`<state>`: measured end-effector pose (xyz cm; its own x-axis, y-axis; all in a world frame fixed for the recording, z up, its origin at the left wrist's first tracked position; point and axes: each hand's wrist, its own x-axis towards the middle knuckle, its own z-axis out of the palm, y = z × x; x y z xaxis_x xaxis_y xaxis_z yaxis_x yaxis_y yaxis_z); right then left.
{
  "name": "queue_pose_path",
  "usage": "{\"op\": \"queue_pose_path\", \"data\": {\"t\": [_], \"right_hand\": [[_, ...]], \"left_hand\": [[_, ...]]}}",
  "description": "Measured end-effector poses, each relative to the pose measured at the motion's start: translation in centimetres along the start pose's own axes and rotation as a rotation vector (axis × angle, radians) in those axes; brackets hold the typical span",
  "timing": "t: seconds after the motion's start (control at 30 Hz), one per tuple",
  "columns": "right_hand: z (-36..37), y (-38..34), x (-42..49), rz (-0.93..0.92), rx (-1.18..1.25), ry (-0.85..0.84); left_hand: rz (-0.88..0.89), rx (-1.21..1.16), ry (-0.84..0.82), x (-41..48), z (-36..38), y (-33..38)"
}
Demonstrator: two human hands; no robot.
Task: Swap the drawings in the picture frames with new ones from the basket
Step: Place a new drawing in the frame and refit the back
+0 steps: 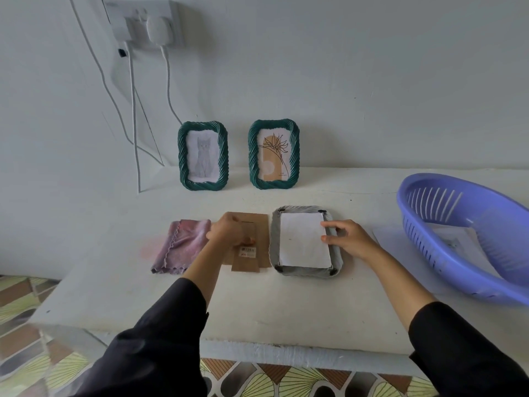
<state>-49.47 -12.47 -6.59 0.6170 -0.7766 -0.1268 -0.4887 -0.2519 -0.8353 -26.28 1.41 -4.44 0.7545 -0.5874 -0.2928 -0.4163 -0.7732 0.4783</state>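
A picture frame (286, 270) lies face down on the table, with a white sheet of paper (303, 242) laid blank side up in its opening. My right hand (346, 239) rests on the sheet's right edge, fingers fairly straight. My left hand (227, 232) grips the brown cardboard backing board (259, 224) that lies just left of the frame. Two green twisted frames stand against the wall: one with a cat drawing (202, 156), one with a plant drawing (274, 154). A purple basket (469, 233) at the right holds more drawings (452, 242).
A pink cloth (180, 246) lies left of the backing board. White cables (134, 116) hang from a wall socket (146, 24) at the back left. The table's front edge (257, 348) is close to me, with patterned floor below.
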Motion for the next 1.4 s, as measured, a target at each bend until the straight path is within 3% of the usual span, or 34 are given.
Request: {"op": "queue_pose_path", "data": {"t": [0.17, 0.23, 0.33, 0.43, 0.53, 0.6, 1.0, 1.4], "right_hand": [[-0.1, -0.6, -0.5, 0.002, 0.038, -0.024], [-0.2, -1.1, -0.8, -0.001, 0.06, -0.023], [-0.1, -1.5, -1.1, -0.059, 0.011, 0.135], [-0.1, -2.4, -1.4, -0.14, -0.001, 0.273], [0.1, -3.9, -1.7, -0.088, 0.181, 0.16], [0.2, -4.3, -1.8, -0.034, 0.249, 0.135], [0.1, -4.1, -2.2, 0.067, 0.306, 0.167], [0.1, -3.4, -1.4, 0.139, 0.239, 0.164]], "left_hand": [[0.025, -0.424, -0.016, -0.1, -1.2, 0.0], [0.062, -0.546, 0.05, -0.6, -2.3, 0.3], [0.128, -0.787, 0.132, -1.5, -4.1, 1.5], [0.201, -0.931, 0.004, -3.2, -4.3, 3.8], [0.228, -0.881, -0.228, -5.2, -2.2, 6.0], [0.213, -0.814, -0.297, -5.7, -0.5, 6.8], [0.245, -0.412, -0.151, -5.1, 2.5, 7.3], [0.248, -0.334, -0.132, -4.4, 3.1, 7.7]]}}
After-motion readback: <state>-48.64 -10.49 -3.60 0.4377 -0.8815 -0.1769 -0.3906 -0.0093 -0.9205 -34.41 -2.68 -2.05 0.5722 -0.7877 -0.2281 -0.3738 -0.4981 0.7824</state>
